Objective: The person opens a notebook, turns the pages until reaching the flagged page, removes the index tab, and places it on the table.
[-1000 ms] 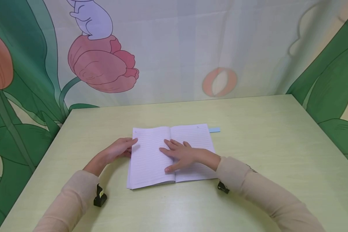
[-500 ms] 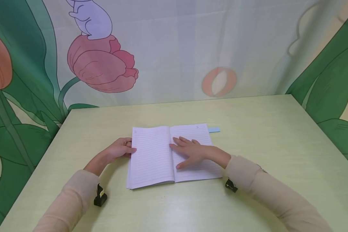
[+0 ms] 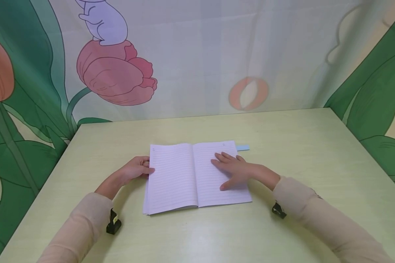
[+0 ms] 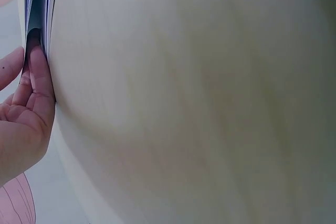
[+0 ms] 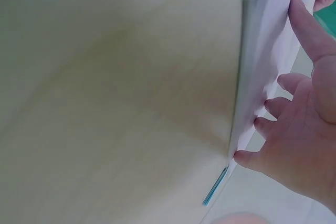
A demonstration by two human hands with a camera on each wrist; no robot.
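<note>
An open notebook [image 3: 172,179] with ruled white pages lies on the table, its spine running away from me. At its left edge my left hand [image 3: 135,170] pinches some pages, thumb on top and fingers tucked beneath. The left wrist view shows those fingers [image 4: 38,74] slipped between the layers of the notebook's pages [image 4: 50,3]. My right hand [image 3: 233,168] rests on the right page with its fingers spread. In the right wrist view, the fingertips of the right hand [image 5: 299,119] touch the page [image 5: 265,51].
A light blue strip [image 3: 243,147] sticks out past the notebook's upper right edge. Black wrist devices [image 3: 113,222] sit at both sleeves. Behind the pale table [image 3: 197,237] hangs a curtain [image 3: 191,58] printed with flowers and leaves.
My right hand has slid rightward from the notebook's middle across the right page. My left thumb has moved down along the left page edge, then stayed there.
</note>
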